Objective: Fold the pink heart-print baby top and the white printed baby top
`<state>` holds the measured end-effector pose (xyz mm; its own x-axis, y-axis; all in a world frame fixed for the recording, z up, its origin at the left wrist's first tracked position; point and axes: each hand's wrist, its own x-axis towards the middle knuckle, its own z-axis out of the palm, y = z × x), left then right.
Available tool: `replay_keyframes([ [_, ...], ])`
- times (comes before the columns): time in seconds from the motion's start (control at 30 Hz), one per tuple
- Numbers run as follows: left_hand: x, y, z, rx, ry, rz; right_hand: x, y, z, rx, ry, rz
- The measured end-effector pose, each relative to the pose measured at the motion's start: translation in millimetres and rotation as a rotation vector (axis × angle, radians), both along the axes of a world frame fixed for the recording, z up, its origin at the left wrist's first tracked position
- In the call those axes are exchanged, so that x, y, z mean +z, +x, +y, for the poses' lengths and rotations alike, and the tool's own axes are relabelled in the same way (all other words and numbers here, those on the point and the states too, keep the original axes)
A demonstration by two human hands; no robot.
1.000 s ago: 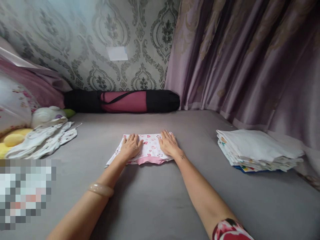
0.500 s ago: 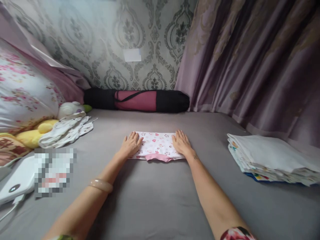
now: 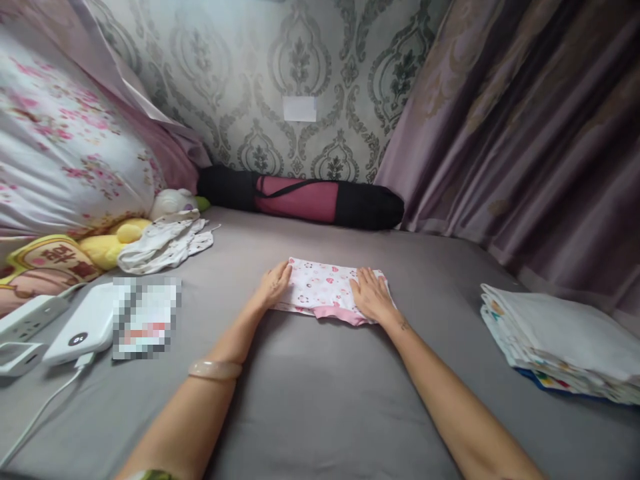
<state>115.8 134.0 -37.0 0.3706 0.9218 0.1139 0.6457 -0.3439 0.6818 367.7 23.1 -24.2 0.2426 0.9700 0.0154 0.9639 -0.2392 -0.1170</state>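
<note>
A folded white garment [image 3: 323, 283] with a pink and red print and a pink neckband lies on the grey bed sheet [image 3: 310, 393], between my two hands. My left hand [image 3: 275, 285] rests along its left edge, fingers stretched out and close together, touching the side of the cloth. On the right part of the garment, my right hand [image 3: 373, 293] lies flat, palm down with fingers spread. A pale bangle [image 3: 215, 370] circles my left forearm.
A black and maroon roll bag [image 3: 300, 199] lies along the wall. Right stands a stack of folded cloths [image 3: 560, 340]. At left are a power bank [image 3: 93, 323] with a cable, a power strip [image 3: 30, 317], a crumpled white cloth [image 3: 165, 243], a yellow plush [image 3: 107, 247] and a floral pillow [image 3: 75, 140].
The view has swung a little to the left. My left hand has shifted from lying on top of the garment to its left edge; my right hand stays flat on the cloth.
</note>
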Motion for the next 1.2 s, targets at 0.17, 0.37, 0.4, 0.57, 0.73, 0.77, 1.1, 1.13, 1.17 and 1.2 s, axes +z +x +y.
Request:
replay_keyframes([
  [0.17, -3.6, -17.7, 16.2, 0.163, -0.075, -0.427, 0.0, -10.6, 0.2, 0.017, -0.067, -0.001],
  [0.37, -16.6, -14.5, 29.1, 0.191, -0.098, -0.574, 8.7, -47.4, 10.7, 0.083, -0.038, -0.012],
  [0.4, -17.1, -14.1, 29.3, 0.19, -0.1, -0.573, 7.6, -55.7, 12.1, 0.112, -0.034, -0.001],
  [0.57, -11.0, -15.4, 26.0, 0.224, -0.139, -0.647, 3.6, -76.5, 16.4, 0.15, -0.085, 0.021],
  [0.73, -3.5, -17.8, 23.3, 0.282, -0.212, -0.779, 10.5, -92.6, 24.8, 0.185, -0.07, 0.032],
  [0.77, -3.1, -18.2, 23.2, 0.297, -0.222, -0.797, 10.2, -98.2, 26.6, 0.207, -0.047, 0.036],
  [1.1, -0.8, -18.4, 23.8, 0.365, -0.268, -0.889, 15.3, -131.4, 46.5, 0.279, -0.101, 0.086],
  [1.13, -0.1, -18.4, 23.5, 0.368, -0.275, -0.897, 15.4, -135.9, 49.0, 0.293, -0.081, 0.085],
  [1.17, 0.5, -18.5, 23.1, 0.373, -0.281, -0.905, 14.5, -140.6, 51.1, 0.304, -0.058, 0.082],
  [1.2, 0.9, -18.6, 22.8, 0.377, -0.285, -0.911, 13.0, -145.0, 52.8, 0.31, -0.036, 0.079],
])
